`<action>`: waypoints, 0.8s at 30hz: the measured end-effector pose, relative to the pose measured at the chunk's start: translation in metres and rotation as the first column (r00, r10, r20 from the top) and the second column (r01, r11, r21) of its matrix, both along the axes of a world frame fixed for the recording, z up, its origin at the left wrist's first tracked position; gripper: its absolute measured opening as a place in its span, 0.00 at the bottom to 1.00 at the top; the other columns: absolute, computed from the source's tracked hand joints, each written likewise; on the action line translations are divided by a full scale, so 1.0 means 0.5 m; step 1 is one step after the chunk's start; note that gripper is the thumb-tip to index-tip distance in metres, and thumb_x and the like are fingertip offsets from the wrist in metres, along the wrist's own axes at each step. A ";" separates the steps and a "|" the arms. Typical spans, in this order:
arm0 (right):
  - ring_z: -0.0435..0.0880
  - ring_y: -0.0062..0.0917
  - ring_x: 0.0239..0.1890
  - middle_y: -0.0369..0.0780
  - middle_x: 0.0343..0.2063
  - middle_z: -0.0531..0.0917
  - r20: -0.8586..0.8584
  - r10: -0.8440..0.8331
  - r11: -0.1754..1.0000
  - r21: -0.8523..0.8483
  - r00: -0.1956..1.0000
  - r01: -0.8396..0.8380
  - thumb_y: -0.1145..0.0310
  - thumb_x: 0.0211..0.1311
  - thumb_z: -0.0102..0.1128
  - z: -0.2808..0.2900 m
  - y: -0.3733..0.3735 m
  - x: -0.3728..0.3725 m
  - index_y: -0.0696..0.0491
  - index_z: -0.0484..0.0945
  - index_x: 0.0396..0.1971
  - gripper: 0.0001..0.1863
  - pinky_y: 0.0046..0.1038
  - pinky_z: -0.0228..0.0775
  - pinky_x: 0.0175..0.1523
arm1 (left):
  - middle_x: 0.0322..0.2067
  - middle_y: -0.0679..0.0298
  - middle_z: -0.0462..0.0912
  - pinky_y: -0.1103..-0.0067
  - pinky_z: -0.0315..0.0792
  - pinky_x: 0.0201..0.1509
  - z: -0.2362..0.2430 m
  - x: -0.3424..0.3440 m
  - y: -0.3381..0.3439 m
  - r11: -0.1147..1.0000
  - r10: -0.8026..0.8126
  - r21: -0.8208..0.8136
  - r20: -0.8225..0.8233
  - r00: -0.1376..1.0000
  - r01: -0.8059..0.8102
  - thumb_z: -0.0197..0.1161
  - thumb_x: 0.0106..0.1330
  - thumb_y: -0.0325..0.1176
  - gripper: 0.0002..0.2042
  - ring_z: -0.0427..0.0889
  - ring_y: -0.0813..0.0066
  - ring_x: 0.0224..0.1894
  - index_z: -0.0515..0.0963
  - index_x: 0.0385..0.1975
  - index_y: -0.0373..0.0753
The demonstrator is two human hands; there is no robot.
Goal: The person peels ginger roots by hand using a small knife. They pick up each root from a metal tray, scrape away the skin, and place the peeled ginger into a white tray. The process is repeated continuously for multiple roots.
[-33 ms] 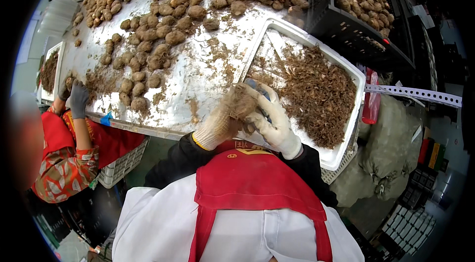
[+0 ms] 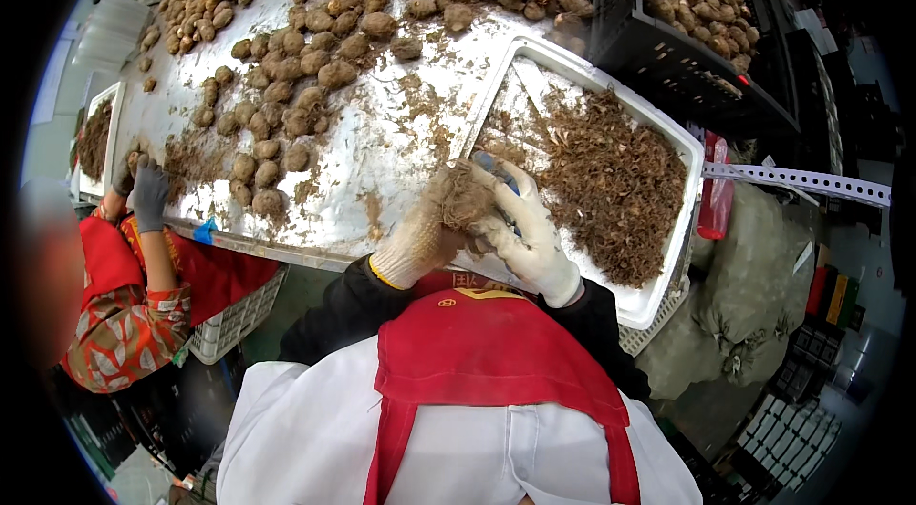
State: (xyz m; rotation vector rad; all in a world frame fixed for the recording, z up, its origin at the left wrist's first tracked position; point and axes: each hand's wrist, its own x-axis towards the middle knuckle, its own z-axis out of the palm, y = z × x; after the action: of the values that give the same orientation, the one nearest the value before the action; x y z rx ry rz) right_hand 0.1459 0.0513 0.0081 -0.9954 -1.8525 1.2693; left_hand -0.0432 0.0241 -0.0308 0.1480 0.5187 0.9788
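Note:
A hairy brown taro (image 2: 462, 194) is held in front of my apron, over the near left corner of the white tray (image 2: 695, 171). My left hand (image 2: 417, 236), in a cream knitted glove, is closed around it from the left. From the other side, my white-gloved right hand (image 2: 528, 236) bends its fingers against the taro. A small blue-grey thing (image 2: 510, 178) shows between those fingers, its kind unclear. Brown fibrous peelings (image 2: 611, 190) fill much of the tray. Loose taros (image 2: 286, 66) lie on the metal table (image 2: 367, 137) beyond my left hand.
A black crate (image 2: 658, 42) with more taros stands at the far right. On the left, a co-worker's grey-gloved hands (image 2: 150, 192) hold a taro near another tray (image 2: 114, 123) of peelings. Full sacks (image 2: 749, 285) stand right of my tray, beside a red roll (image 2: 714, 190).
The taro and my right fingers have shifted very slightly, and a little more of the blue-grey thing shows. Everything else looks the same.

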 end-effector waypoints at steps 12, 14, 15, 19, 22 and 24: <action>0.81 0.43 0.46 0.46 0.45 0.82 0.250 -0.203 0.950 0.285 0.947 0.128 0.66 0.59 0.69 0.039 -0.002 -0.017 0.52 0.84 0.50 0.18 0.40 0.73 0.52 | 0.35 0.64 0.84 0.86 0.72 0.23 0.042 0.017 0.014 0.998 -0.053 -0.067 -0.535 0.843 0.020 0.44 0.79 0.59 0.26 0.82 0.79 0.26 0.74 0.54 0.41; 0.82 0.42 0.43 0.45 0.42 0.82 0.271 -0.227 0.934 0.334 0.935 0.130 0.67 0.60 0.69 0.044 -0.006 -0.020 0.52 0.85 0.48 0.16 0.40 0.74 0.48 | 0.30 0.66 0.83 0.85 0.68 0.20 0.044 0.018 0.015 0.995 -0.072 -0.100 -0.564 0.823 0.018 0.44 0.78 0.60 0.25 0.79 0.80 0.21 0.74 0.53 0.43; 0.82 0.42 0.42 0.44 0.42 0.82 0.272 -0.230 0.928 0.349 0.934 0.127 0.66 0.60 0.68 0.042 -0.008 -0.020 0.51 0.85 0.47 0.15 0.40 0.74 0.47 | 0.28 0.67 0.82 0.85 0.66 0.18 0.045 0.018 0.015 0.993 -0.081 -0.117 -0.578 0.812 0.015 0.44 0.78 0.60 0.25 0.77 0.81 0.19 0.74 0.52 0.43; 0.82 0.40 0.39 0.43 0.39 0.82 0.310 -0.234 0.903 0.420 0.922 0.088 0.66 0.62 0.67 0.032 -0.011 -0.021 0.52 0.84 0.40 0.10 0.39 0.74 0.44 | 0.33 0.64 0.82 0.82 0.68 0.20 0.044 0.011 0.015 0.991 -0.100 -0.020 -0.752 0.651 0.129 0.43 0.80 0.50 0.22 0.79 0.79 0.22 0.73 0.56 0.39; 0.82 0.37 0.36 0.42 0.36 0.82 0.347 -0.251 0.889 0.451 0.903 0.074 0.67 0.64 0.64 0.023 -0.014 -0.027 0.53 0.81 0.35 0.06 0.38 0.74 0.42 | 0.40 0.60 0.83 0.77 0.75 0.29 0.005 0.002 -0.003 0.924 0.146 0.252 -0.928 0.342 0.289 0.48 0.79 0.38 0.18 0.82 0.72 0.31 0.71 0.60 0.35; 0.81 0.33 0.33 0.42 0.33 0.83 0.353 -0.282 0.916 0.375 0.892 0.141 0.67 0.66 0.62 0.016 -0.012 -0.028 0.54 0.80 0.34 0.06 0.36 0.73 0.40 | 0.45 0.57 0.82 0.74 0.78 0.38 -0.027 -0.003 -0.016 0.752 0.463 0.501 -0.864 0.197 0.429 0.51 0.76 0.32 0.18 0.83 0.68 0.38 0.70 0.61 0.33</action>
State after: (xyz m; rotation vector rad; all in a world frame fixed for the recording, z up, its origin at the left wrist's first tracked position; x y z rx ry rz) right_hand 0.1319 0.0455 0.0163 -1.2916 -2.1020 0.6073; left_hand -0.0449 0.0161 -0.0442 1.6156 1.3776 0.9437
